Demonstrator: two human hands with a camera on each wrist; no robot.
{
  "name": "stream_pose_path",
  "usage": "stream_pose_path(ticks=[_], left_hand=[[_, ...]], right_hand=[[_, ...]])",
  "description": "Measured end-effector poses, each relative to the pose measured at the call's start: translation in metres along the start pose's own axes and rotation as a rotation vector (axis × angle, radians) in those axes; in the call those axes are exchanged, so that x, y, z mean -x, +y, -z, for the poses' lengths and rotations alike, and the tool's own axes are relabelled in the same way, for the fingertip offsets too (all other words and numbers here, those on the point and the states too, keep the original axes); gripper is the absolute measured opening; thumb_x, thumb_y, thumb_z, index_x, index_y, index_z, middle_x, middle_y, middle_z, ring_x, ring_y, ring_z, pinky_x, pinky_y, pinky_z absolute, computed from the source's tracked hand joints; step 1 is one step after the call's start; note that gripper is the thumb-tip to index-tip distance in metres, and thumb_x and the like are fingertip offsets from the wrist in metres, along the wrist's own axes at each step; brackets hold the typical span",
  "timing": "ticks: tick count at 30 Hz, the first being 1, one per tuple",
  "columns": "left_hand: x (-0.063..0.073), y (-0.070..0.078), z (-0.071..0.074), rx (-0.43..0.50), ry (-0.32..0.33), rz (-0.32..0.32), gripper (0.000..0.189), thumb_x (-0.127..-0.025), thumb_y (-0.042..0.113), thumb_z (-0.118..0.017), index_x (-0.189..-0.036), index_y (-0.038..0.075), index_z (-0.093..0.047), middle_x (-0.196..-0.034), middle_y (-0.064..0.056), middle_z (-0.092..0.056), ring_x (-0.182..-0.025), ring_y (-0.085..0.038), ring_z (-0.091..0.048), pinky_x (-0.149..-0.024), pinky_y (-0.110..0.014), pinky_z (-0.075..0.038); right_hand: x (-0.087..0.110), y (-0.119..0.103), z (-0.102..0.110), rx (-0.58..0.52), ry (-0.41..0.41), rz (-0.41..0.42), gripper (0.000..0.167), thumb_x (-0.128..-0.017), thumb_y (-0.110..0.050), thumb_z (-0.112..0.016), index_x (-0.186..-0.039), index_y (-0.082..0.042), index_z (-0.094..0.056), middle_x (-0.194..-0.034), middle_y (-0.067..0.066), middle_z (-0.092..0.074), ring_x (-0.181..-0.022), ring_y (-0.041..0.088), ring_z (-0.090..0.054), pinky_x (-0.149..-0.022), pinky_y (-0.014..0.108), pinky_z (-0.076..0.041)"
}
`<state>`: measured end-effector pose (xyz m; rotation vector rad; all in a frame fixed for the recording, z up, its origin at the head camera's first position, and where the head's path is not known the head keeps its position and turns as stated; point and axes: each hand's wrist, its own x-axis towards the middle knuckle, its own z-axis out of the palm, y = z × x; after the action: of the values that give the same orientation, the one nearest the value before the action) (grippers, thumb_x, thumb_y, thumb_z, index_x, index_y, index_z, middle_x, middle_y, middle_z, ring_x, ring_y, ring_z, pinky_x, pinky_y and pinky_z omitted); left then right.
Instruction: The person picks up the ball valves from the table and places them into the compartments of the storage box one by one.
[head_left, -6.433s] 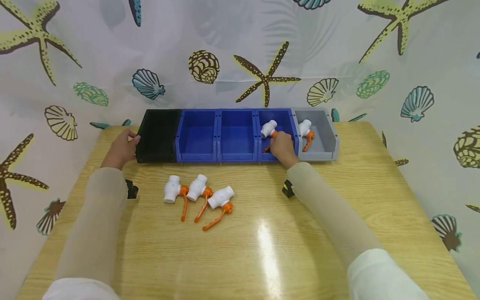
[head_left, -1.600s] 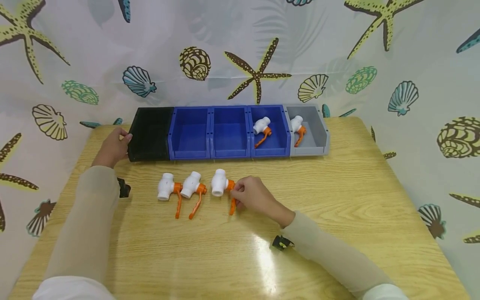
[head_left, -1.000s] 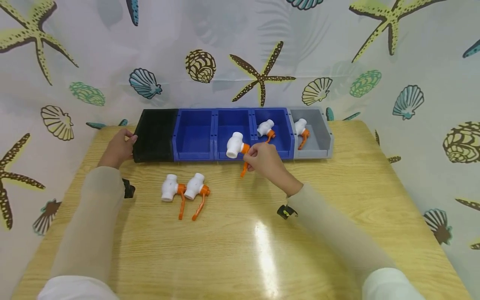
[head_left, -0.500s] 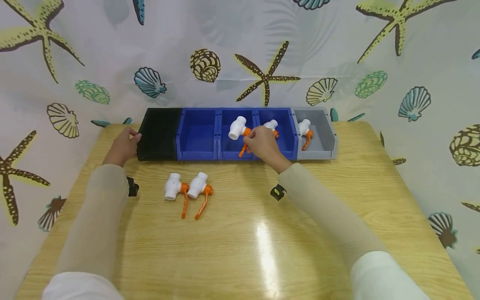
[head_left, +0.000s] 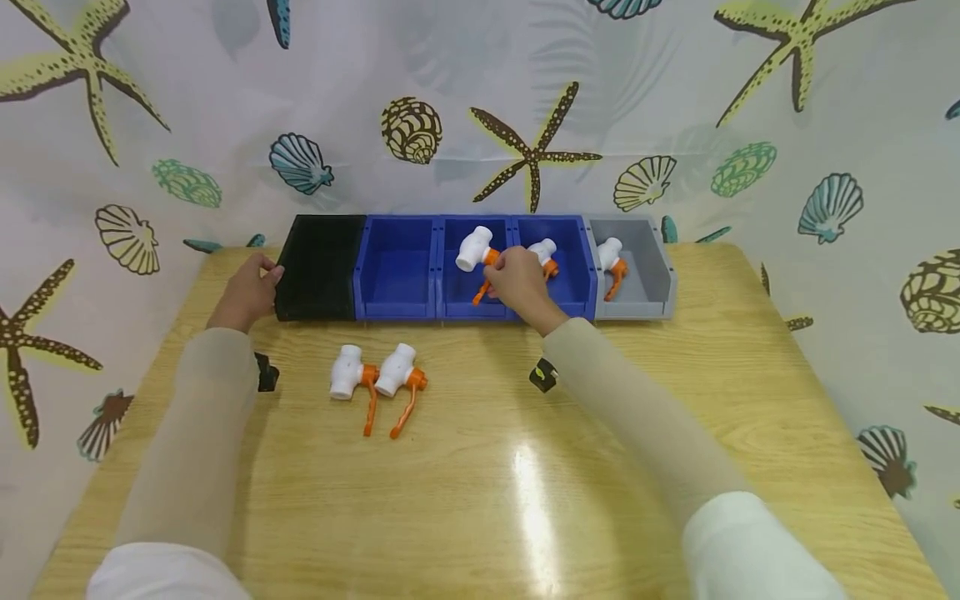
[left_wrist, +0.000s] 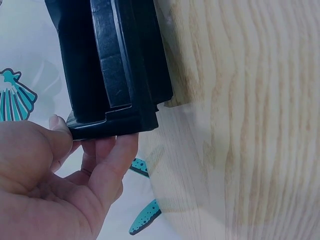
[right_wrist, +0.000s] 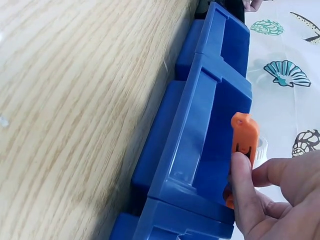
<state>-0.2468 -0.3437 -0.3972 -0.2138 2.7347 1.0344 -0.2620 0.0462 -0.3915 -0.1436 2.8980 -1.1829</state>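
Observation:
My right hand [head_left: 522, 283] pinches the orange lever of a white ball valve [head_left: 474, 248], held over the middle blue bin [head_left: 474, 311]. In the right wrist view the orange lever [right_wrist: 245, 135] sits between thumb and fingers; the white body is mostly hidden behind it. At the row's left end, my left hand [head_left: 246, 292] grips the side wall of the black bin [head_left: 318, 311]. The left wrist view has the thumb at that bin's edge and the fingers along its outer side. Two more ball valves, one [head_left: 347, 372] beside the other [head_left: 396, 369], lie on the table.
Right of the middle bin, a blue bin [head_left: 562, 308] holds a ball valve [head_left: 542, 248], partly behind my right hand. The grey bin [head_left: 637, 311] at the end holds another valve [head_left: 611, 254]. A further blue bin [head_left: 397, 311] adjoins the black one. Patterned cloth [head_left: 337, 75] hangs behind.
My right hand left the right-hand blue bin, took the rightmost valve from the table and carried it up and back over the middle blue bin. My left hand stayed on the black bin.

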Motion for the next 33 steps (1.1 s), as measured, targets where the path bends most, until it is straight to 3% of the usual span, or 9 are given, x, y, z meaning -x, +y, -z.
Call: stream_pose_path(ticks=[7, 11, 15, 24, 33], left_hand=[[0.001, 0.002, 0.000, -0.005, -0.005, 0.017, 0.044, -0.102, 0.035, -0.026, -0.127, 0.000, -0.028, -0.113, -0.025, -0.043, -0.088, -0.035, -0.050, -0.074, -0.046, -0.040], [0.003, 0.003, 0.000, -0.017, -0.012, 0.026, 0.044, -0.102, 0.036, -0.026, -0.127, 0.000, -0.028, -0.108, -0.024, -0.044, -0.085, -0.034, -0.049, -0.072, -0.044, -0.039], [0.003, 0.003, 0.000, -0.008, -0.017, 0.030, 0.045, -0.102, 0.037, -0.025, -0.128, 0.001, -0.028, -0.109, -0.024, -0.044, -0.086, -0.035, -0.049, -0.072, -0.045, -0.039], [0.003, 0.004, 0.000, 0.025, -0.024, 0.031, 0.046, -0.102, 0.036, -0.026, -0.129, 0.000, -0.026, -0.126, -0.031, -0.038, -0.099, -0.042, -0.052, -0.083, -0.054, -0.039], [0.002, 0.003, 0.000, 0.015, -0.013, 0.028, 0.044, -0.102, 0.035, -0.026, -0.127, 0.000, -0.028, -0.121, -0.030, -0.041, -0.096, -0.040, -0.052, -0.082, -0.053, -0.039]], right_hand=[[-0.006, -0.006, -0.009, 0.094, 0.044, 0.021, 0.034, -0.086, -0.008, -0.056, -0.053, -0.005, -0.057, -0.054, 0.003, -0.060, -0.047, 0.013, -0.058, -0.044, 0.023, -0.044], [-0.010, -0.008, -0.018, 0.176, 0.078, 0.036, 0.037, -0.085, -0.008, -0.055, -0.049, -0.009, -0.045, -0.046, -0.001, -0.043, -0.044, 0.016, -0.047, -0.043, 0.027, -0.035], [-0.012, -0.010, -0.024, 0.195, 0.086, 0.036, 0.037, -0.085, -0.007, -0.055, -0.051, -0.011, -0.039, -0.049, -0.003, -0.031, -0.045, 0.016, -0.040, -0.045, 0.028, -0.031], [-0.014, -0.014, -0.029, 0.176, 0.113, -0.006, 0.032, -0.087, -0.007, -0.055, -0.057, -0.009, -0.045, -0.053, 0.000, -0.040, -0.047, 0.017, -0.046, -0.044, 0.027, -0.035], [-0.018, -0.008, -0.043, 0.285, 0.122, -0.010, 0.019, -0.088, -0.009, -0.055, -0.070, -0.005, -0.059, -0.067, 0.006, -0.056, -0.060, 0.021, -0.056, -0.050, 0.033, -0.044]])
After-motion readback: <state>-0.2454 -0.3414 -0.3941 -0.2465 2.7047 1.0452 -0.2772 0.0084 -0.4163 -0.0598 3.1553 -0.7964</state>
